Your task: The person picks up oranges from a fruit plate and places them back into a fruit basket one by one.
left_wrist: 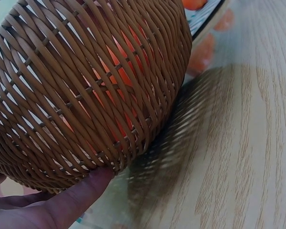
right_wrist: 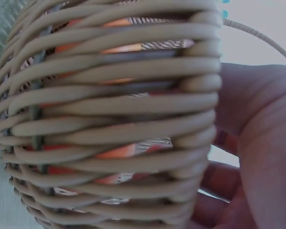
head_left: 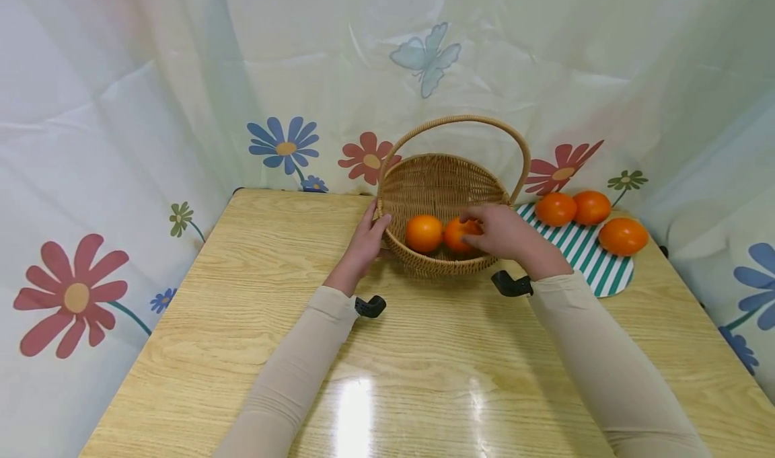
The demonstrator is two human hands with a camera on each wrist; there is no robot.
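A wicker basket (head_left: 445, 264) with a tall arched handle stands at the back of the table, its opening facing me. Two oranges lie inside; the left orange (head_left: 424, 234) sits beside the right orange (head_left: 455, 235). My left hand (head_left: 366, 239) grips the basket's left side near the handle's foot. In the left wrist view its thumb (left_wrist: 81, 193) presses along the woven wall. Reaching over the near right rim, my right hand (head_left: 499, 229) holds the right orange with bent fingers and partly covers it. The weave hides most of that hold in the right wrist view.
At the back right, a green-and-white striped mat (head_left: 596, 259) bears three more oranges, one orange (head_left: 623, 237) nearest its right edge. A flowered curtain (head_left: 327, 61) hangs behind the table (head_left: 418, 377) and down both sides.
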